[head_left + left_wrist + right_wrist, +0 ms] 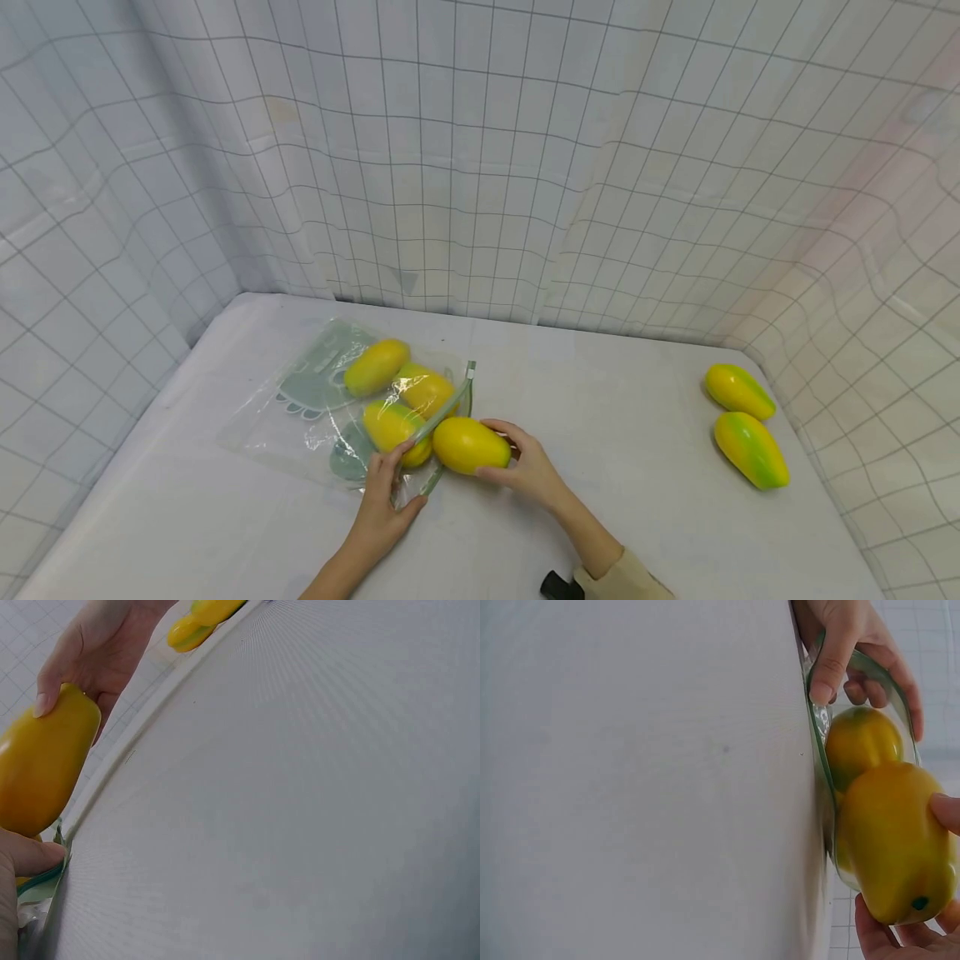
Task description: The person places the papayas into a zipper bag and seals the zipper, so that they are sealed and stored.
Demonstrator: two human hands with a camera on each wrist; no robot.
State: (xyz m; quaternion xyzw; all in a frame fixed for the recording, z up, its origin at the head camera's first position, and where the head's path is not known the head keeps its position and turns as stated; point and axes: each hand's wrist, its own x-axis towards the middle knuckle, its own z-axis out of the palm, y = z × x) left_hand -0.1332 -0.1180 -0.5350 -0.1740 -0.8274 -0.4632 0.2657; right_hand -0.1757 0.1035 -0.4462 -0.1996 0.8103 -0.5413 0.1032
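Note:
My right hand (531, 468) grips a yellow papaya (471, 446) between thumb and fingers, its far end at the mouth of a clear zip bag (300, 450). In the right wrist view, the held papaya (896, 840) overlaps the green-edged opening, and another papaya (862, 742) shows inside. My left hand (382, 508) holds the bag's mouth apart at its near corner, thumb on one lip and fingers at the other. Three papayas lie in the bag, one of them (377, 367) farthest back. The left wrist view shows the left thumb (37, 855) at the bag's edge, below the held papaya (49, 761).
Two more yellow-green papayas, one behind (738, 390) and one in front (752, 450), lie at the table's right side. White cloth covers the table (600, 400). Grid-patterned curtains (480, 167) hang around it. A black object (561, 586) sits by the right sleeve.

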